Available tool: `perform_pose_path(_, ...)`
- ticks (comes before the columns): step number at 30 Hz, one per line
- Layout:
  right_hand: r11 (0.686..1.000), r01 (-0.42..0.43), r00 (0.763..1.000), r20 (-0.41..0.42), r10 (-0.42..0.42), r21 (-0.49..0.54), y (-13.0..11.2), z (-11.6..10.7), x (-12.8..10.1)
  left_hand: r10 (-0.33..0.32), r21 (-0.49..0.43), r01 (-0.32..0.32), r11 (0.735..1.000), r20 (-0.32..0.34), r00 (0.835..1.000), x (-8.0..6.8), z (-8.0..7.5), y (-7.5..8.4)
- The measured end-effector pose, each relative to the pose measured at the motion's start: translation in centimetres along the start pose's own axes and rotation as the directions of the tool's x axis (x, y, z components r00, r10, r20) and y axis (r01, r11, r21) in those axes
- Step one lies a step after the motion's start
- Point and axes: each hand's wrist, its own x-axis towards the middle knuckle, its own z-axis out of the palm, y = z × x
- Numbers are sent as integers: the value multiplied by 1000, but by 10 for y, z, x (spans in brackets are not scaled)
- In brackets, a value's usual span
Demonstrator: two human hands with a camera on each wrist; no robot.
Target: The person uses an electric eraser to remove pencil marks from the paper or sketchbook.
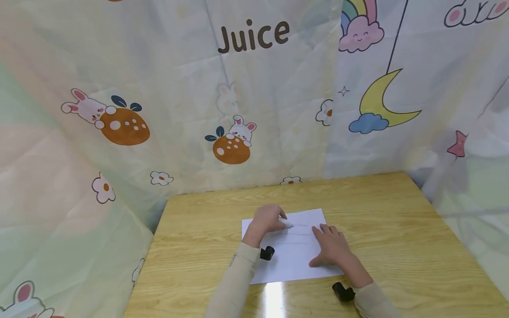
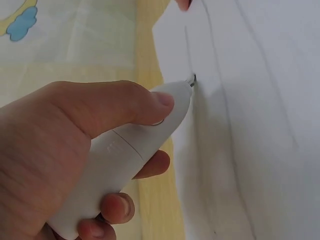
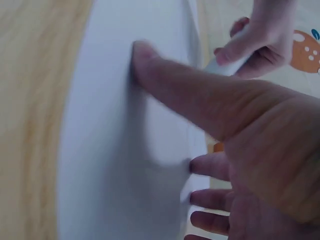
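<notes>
I see a white sheet of paper (image 1: 294, 251) lying flat at the centre of the pale wooden tabletop (image 1: 397, 212), already carrying a few faint grey lines — I count roughly three in the left wrist view — and much of the sheet toward six o'clock is bare, so I judge the drawing well short of finished. My left hand (image 1: 267, 219) sits near the sheet's eleven o'clock corner, thumb and fingers (image 2: 120, 102) curled round a stubby white plastic pen (image 2: 135, 150) whose metal tip touches the paper on one of the lines. My right hand (image 1: 333, 245) lies palm-down toward three o'clock of the sheet — fingers (image 3: 165, 75) straight and a little spread, pressing it flat against the tabletop.
</notes>
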Motion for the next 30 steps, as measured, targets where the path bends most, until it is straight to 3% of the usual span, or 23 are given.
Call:
perform_pose_path(4, 1000, -14, 1000, 23, 14, 0, -2, -4, 2, -16, 17, 16, 1000, -12, 1000, 1, 0, 0)
perform_pose_path(10, 1000, -22, 999, 31, 22, -3, 0, -3, 5, 56, 3, -56, 998, -13, 998, 9, 3, 11)
perform_pose_path(17, 1000, -15, 1000, 13, 15, 20, 4, 3, 4, -21, 19, 20, 1000, 4, 1000, 11, 1, 13)
perform_pose_path(22, 1000, -10, 1000, 2, 10, 18, 4, 4, 3, 27, 9, -27, 1000, 14, 1000, 13, -1, 14)
perform_pose_path(30, 999, -13, 1000, 5, 13, 29, 2, 2, 1, 26, 27, -27, 999, 22, 999, 15, 0, 15)
